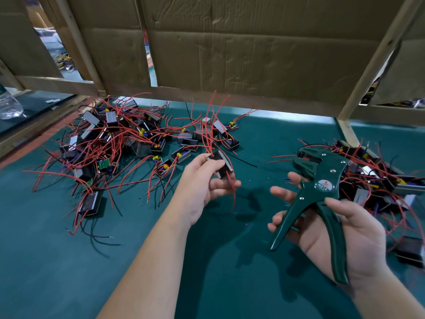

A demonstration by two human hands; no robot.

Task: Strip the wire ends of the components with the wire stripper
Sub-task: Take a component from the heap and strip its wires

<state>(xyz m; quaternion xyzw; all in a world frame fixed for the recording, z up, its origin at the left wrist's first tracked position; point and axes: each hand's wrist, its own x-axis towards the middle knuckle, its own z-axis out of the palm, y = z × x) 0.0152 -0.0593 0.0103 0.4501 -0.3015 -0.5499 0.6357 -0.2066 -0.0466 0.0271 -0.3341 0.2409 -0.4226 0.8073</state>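
head view: big heap of components (119,139) far left on the tabletop (69,272), smaller heap (379,180) right. red crumbs on the green between them suggest some ends are already stripped; which heap is finished, cannot tell. left hand (202,180) raised, pinching one black component (222,165), its red wires trailing. right hand (345,229) palm up, thumb hooked over the wire stripper (322,192), handles spread, no wire in it yet.

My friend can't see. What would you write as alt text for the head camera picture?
A person's left hand holds a small black component with red wires, while the right hand holds a green wire stripper, handles apart. More such components lie in a left pile and a right pile on the green table.
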